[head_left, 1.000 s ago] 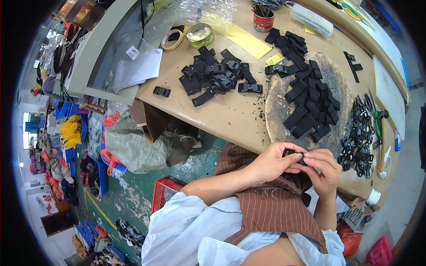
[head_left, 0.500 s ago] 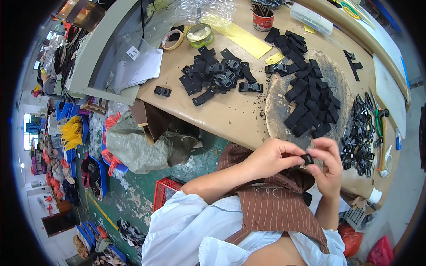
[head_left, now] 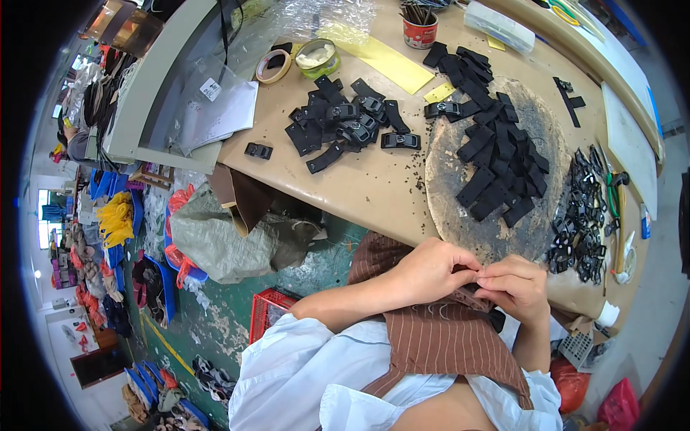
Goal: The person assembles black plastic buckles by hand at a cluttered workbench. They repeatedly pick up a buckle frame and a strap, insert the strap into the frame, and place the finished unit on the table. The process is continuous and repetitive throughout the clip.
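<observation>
My left hand [head_left: 435, 269] and my right hand [head_left: 519, 284] meet at the fingertips just off the table's front edge, in front of a brown striped apron [head_left: 445, 345]. Both are closed in a pinch; the fingers hide whatever is between them. Beyond them lies a round, worn wooden block [head_left: 449, 201], with a pile of short black strap pieces [head_left: 496, 154] on it. To the right is a heap of black buckles [head_left: 578, 223]. Further left on the table sit several black straps with buckles fitted [head_left: 348, 118]. A single buckle [head_left: 400, 141] rests beside that group.
A hammer [head_left: 620, 230] and green-handled pliers [head_left: 612, 192] lie right of the buckles. At the back stand a red tin of thin rods [head_left: 419, 34] and an open green tin [head_left: 316, 59], beside a tape roll [head_left: 273, 66]. Tiny dark bits are scattered left of the block.
My hands have drawn closer together and slightly lower. The small black piece that showed between my fingers is now hidden. My right fingers have folded in from a more spread pose.
</observation>
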Tool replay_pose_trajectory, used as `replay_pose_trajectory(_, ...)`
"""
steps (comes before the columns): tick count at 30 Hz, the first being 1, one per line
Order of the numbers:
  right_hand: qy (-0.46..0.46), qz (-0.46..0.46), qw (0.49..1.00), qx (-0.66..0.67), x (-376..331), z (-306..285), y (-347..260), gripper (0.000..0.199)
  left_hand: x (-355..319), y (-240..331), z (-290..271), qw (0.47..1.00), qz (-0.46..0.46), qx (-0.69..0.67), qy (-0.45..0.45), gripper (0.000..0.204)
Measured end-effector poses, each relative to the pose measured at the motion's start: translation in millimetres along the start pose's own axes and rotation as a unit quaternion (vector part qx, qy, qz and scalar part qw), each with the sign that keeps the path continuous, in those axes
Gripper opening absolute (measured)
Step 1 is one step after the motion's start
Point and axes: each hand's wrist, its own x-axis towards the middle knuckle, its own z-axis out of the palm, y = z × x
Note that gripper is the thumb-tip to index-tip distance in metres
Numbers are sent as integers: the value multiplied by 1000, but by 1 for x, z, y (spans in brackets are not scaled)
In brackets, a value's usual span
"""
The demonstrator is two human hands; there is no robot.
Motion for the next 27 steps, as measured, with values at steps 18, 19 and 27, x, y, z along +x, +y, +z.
replay_pose_trajectory(18,263,197,891,312,-35,-13,-2,34,80,-15,15,928,70,261,256,27)
replay_pose_trajectory(19,265,214,891,302,-39,-13,0,35,78,-17,10,939,83,215,255,27)
replay_pose_trajectory(27,210,51,941,260,-10,-3,4,30,40,5,1,926,-34,-365,93,15)
